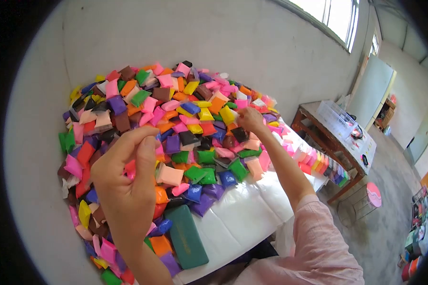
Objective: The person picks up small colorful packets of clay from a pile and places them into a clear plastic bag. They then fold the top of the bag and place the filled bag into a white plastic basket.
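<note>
A big heap of small soft packets (170,175) in many colours, perhaps modelling clay in clear wrap, covers the table against the wall. My left hand (128,175) is raised over the near left part of the heap, thumb and forefinger pinched together. Whatever it may hold is hidden from view. Farther off, my right hand (250,120) reaches to the far right side of the heap. Its fingers are closed at the edge of a yellow packet (227,115), which appears to be pinched in them. A black packet (240,134) lies just below that hand.
A dark green case (186,236) lies at the near edge on the white table covering (242,209). To the right, a row of coloured packets (321,164) lines the table. Beyond are a wooden desk (314,124) with a clear plastic basket (336,115), and a pink-topped stool (374,194).
</note>
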A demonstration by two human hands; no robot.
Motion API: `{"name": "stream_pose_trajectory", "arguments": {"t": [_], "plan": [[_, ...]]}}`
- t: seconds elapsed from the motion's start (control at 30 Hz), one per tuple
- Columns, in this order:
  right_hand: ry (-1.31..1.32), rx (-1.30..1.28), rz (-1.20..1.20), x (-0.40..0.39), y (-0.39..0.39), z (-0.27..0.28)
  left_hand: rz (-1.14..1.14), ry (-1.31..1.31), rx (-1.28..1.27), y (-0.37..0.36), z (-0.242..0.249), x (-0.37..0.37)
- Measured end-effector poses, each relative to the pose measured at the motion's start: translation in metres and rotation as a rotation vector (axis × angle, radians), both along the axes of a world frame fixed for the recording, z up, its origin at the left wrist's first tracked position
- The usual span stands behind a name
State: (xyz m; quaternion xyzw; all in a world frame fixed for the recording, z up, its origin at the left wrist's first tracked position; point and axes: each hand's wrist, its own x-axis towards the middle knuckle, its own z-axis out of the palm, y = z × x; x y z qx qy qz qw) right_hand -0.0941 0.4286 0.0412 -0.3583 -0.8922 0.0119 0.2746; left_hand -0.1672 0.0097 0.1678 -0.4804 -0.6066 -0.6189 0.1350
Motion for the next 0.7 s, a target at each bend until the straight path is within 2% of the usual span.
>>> {"name": "stream_pose_trajectory", "arguments": {"t": [0.17, 0.27, 0.37, 0.47, 0.57, 0.67, 0.7], "plan": [[0.190, 0.079, -0.032, 0.017, -0.015, -0.010, -0.069, 0.051, -0.032, 0.014, -0.008, 0.008], [0.372, 0.041, -0.047, 0.018, -0.006, -0.022, -0.078, 0.066, -0.091, 0.019, -0.012, 0.010], [0.385, 0.069, 0.001, 0.004, -0.004, -0.031, -0.044, 0.102, -0.137, 0.015, -0.010, 0.012], [0.234, 0.007, -0.079, 0.000, 0.001, -0.027, -0.080, 0.100, -0.141, 0.015, -0.010, 0.012], [0.335, 0.127, -0.108, 0.008, -0.010, -0.033, -0.098, 0.081, -0.159, 0.013, -0.011, 0.015], [0.694, -0.041, 0.123, 0.042, -0.061, -0.029, -0.092, 0.074, -0.263, 0.012, -0.009, 0.023], [0.682, -0.011, 0.160, 0.062, -0.100, -0.020, -0.093, 0.067, -0.310, 0.012, -0.009, 0.029]]}}
